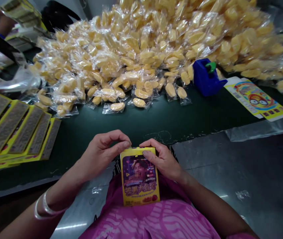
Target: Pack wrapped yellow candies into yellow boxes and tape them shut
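Note:
A yellow and purple snack box (140,182) stands upright against my lap, its printed front towards me and its top appearing closed. My right hand (162,159) grips the box's upper right corner, thumb on the front and fingers over the top edge. At the upper left corner, my left hand (108,149) is closed in a pinch, with thumb and forefinger together right by the top edge. Whatever may lie between those fingertips is too small to make out.
Individually wrapped yellow oval pieces (141,56) are heaped across the dark green table (121,122). A blue tape dispenser (206,78) sits right of centre, beside a flat printed carton (258,98). Several yellow boxes (29,129) lie overlapping at left. Another person's hand (4,25) shows far left.

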